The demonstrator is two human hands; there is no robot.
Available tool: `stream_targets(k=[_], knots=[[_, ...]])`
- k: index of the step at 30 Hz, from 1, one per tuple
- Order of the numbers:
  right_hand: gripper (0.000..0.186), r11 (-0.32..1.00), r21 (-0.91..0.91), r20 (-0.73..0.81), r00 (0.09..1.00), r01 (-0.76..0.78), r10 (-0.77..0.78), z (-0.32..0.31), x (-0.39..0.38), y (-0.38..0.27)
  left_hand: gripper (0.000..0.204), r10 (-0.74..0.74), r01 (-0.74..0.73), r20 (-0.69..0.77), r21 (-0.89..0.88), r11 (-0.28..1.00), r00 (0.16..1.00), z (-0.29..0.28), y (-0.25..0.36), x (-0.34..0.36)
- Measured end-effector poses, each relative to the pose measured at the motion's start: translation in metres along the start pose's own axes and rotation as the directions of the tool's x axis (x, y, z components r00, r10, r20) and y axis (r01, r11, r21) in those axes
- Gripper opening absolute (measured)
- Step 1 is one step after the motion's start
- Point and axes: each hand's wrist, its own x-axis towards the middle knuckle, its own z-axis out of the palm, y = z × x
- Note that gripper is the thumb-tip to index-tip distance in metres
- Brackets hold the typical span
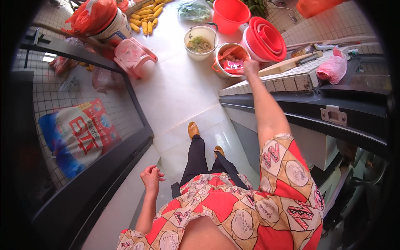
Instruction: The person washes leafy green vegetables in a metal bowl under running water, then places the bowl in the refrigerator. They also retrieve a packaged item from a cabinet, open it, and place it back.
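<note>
My right arm reaches forward, and my right hand (251, 69) is closed at the right rim of a white bucket (220, 70) on the floor. Its fingertips are hidden, so what they grip does not show. Inside that bucket lie a red packet (231, 66) and some brownish pieces. My left hand (151, 178) hangs near my left side, fingers loosely curled in, with nothing visible in it. To the left of the bucket stands a cream pail (190, 50) with green and brown scraps and a dark handle.
Red basins (278, 35) are stacked beside a red bucket (231, 16). A tiled ledge (287, 84) runs along the right. A pink stool (132, 56) stands at the left near yellow corn cobs (146, 17). Dark door frames (137, 100) flank me.
</note>
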Motion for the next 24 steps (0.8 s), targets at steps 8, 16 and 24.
stream_targets(k=[8,16,24], knots=[[0.031,0.868,-0.444,0.367,0.929,0.224,-0.051,0.002,-0.245,0.106,0.026,0.132,-0.150,0.158,0.109,0.983,0.979,0.032,0.049,0.011],[0.024,0.782,-0.350,0.342,0.848,0.516,-0.406,-0.121,-0.338,0.083,0.017,0.560,-0.805,0.592,0.309,0.506,0.579,0.133,0.101,0.020],[0.016,0.960,-0.113,0.257,0.941,0.255,-0.219,-0.257,-0.392,0.085,0.014,0.388,-0.977,0.918,-0.147,0.153,-0.078,0.264,0.075,-0.105]])
